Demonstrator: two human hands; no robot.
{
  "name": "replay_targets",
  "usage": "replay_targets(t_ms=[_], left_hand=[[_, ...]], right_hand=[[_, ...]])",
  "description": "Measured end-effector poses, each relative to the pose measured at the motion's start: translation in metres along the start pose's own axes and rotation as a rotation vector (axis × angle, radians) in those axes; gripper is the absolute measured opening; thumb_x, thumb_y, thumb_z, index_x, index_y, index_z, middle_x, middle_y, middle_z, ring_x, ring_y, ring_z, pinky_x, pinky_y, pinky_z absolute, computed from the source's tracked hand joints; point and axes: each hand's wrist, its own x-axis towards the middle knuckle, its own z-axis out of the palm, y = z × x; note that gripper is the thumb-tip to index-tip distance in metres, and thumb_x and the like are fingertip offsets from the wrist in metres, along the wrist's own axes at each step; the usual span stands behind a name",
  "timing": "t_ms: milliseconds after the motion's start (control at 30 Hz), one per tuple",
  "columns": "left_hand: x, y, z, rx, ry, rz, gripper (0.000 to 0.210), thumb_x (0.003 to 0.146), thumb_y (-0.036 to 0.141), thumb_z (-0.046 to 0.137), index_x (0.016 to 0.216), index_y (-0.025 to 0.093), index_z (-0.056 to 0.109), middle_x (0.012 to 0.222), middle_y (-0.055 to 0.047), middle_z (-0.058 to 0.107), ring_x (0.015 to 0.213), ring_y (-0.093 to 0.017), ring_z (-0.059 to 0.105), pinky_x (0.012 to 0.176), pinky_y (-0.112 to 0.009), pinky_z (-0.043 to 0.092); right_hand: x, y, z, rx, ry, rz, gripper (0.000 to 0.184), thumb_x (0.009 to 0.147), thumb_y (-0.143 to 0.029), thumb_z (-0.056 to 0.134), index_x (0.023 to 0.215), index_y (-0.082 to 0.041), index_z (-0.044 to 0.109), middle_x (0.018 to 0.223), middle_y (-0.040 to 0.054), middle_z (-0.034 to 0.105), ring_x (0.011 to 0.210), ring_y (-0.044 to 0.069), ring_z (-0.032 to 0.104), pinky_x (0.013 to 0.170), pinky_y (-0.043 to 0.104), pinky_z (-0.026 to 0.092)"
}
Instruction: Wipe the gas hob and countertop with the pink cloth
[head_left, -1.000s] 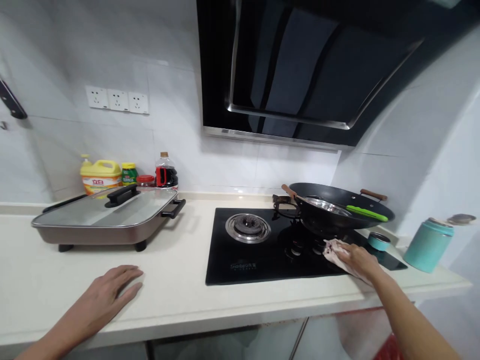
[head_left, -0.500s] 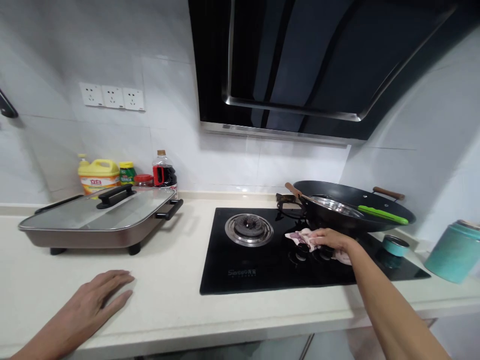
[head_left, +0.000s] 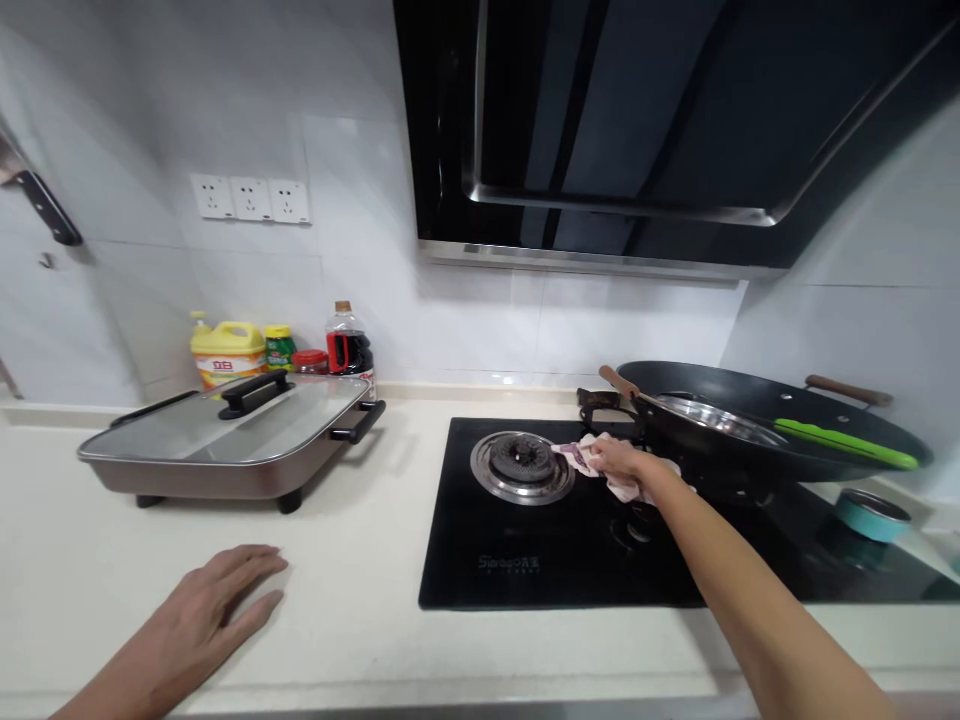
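My right hand is closed on a pink and white cloth, pressing it on the black glass gas stove. One end of the cloth reaches the metal ring of the left burner. A control knob shows just below the cloth, partly hidden by my forearm. My left hand lies on the pale countertop with its fingers stretched out, holding nothing. In front of that hand stands a brown electric pan with a glass lid.
A black wok with wooden handles holds a metal lid or bowl and a green-handled utensil. A teal tin sits at right. Along the wall stand a yellow jug and a dark sauce bottle. A range hood hangs above.
My right hand has slid the cloth left and back, away from the knobs to the left burner's edge. The camera view has turned a little left. My left hand stays on the counter.
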Motion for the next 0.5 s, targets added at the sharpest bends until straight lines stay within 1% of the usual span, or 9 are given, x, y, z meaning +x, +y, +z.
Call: replay_targets(t_ms=[100, 167, 200, 300, 367, 433, 500], left_hand=[[0.001, 0.008, -0.007, -0.014, -0.013, -0.007, 0.044, 0.092, 0.06, 0.054, 0.116, 0.032, 0.077, 0.127, -0.004, 0.072, 0.116, -0.025, 0.069, 0.102, -0.038, 0.057], [0.002, 0.013, -0.009, -0.034, -0.02, -0.005, 0.043, 0.092, 0.059, 0.055, 0.116, 0.031, 0.076, 0.126, -0.004, 0.072, 0.116, -0.025, 0.069, 0.101, -0.037, 0.056], [0.002, 0.014, -0.01, -0.045, -0.018, -0.003, 0.043, 0.092, 0.059, 0.055, 0.116, 0.031, 0.076, 0.125, -0.004, 0.072, 0.116, -0.026, 0.068, 0.101, -0.037, 0.056], [0.002, 0.016, -0.01, -0.073, -0.007, -0.002, 0.042, 0.093, 0.059, 0.054, 0.115, 0.03, 0.075, 0.124, -0.005, 0.072, 0.116, -0.026, 0.068, 0.1, -0.038, 0.054], [0.002, 0.017, -0.008, -0.093, 0.001, 0.001, 0.043, 0.093, 0.059, 0.054, 0.115, 0.029, 0.075, 0.124, -0.006, 0.072, 0.115, -0.026, 0.067, 0.1, -0.038, 0.053], [0.002, 0.018, -0.007, -0.109, 0.004, 0.001, 0.043, 0.093, 0.058, 0.053, 0.115, 0.028, 0.075, 0.124, -0.006, 0.072, 0.115, -0.027, 0.067, 0.099, -0.038, 0.053], [0.002, 0.02, -0.006, -0.117, 0.008, -0.008, 0.043, 0.094, 0.058, 0.052, 0.114, 0.027, 0.075, 0.124, -0.007, 0.072, 0.115, -0.027, 0.066, 0.099, -0.038, 0.052]], right_hand=[[0.008, -0.017, 0.002, -0.009, -0.026, -0.059, 0.026, 0.093, -0.039, 0.053, 0.107, -0.022, 0.066, 0.11, 0.0082, 0.066, 0.088, 0.018, 0.061, 0.078, 0.031, 0.047], [0.006, -0.026, 0.004, -0.034, -0.036, -0.098, 0.028, 0.097, -0.04, 0.05, 0.109, -0.02, 0.064, 0.111, 0.0088, 0.065, 0.09, 0.018, 0.061, 0.08, 0.034, 0.049], [0.002, -0.03, 0.004, -0.05, -0.039, -0.122, 0.028, 0.098, -0.042, 0.051, 0.109, -0.019, 0.064, 0.112, 0.0085, 0.065, 0.093, 0.019, 0.06, 0.084, 0.035, 0.049], [-0.012, -0.041, 0.008, -0.1, -0.043, -0.199, 0.023, 0.095, -0.039, 0.059, 0.104, -0.019, 0.065, 0.116, 0.0101, 0.065, 0.107, 0.022, 0.059, 0.095, 0.039, 0.046], [-0.026, -0.049, 0.011, -0.119, -0.036, -0.232, 0.02, 0.095, -0.033, 0.056, 0.104, -0.019, 0.067, 0.12, 0.0138, 0.064, 0.114, 0.025, 0.056, 0.098, 0.038, 0.043], [-0.042, -0.059, 0.016, -0.127, -0.016, -0.246, 0.027, 0.098, -0.032, 0.049, 0.114, -0.017, 0.065, 0.126, 0.0164, 0.062, 0.118, 0.027, 0.055, 0.1, 0.038, 0.041], [-0.061, -0.07, 0.02, -0.129, 0.018, -0.252, 0.037, 0.102, -0.034, 0.042, 0.127, -0.016, 0.06, 0.131, 0.0175, 0.059, 0.122, 0.028, 0.053, 0.102, 0.04, 0.039]])
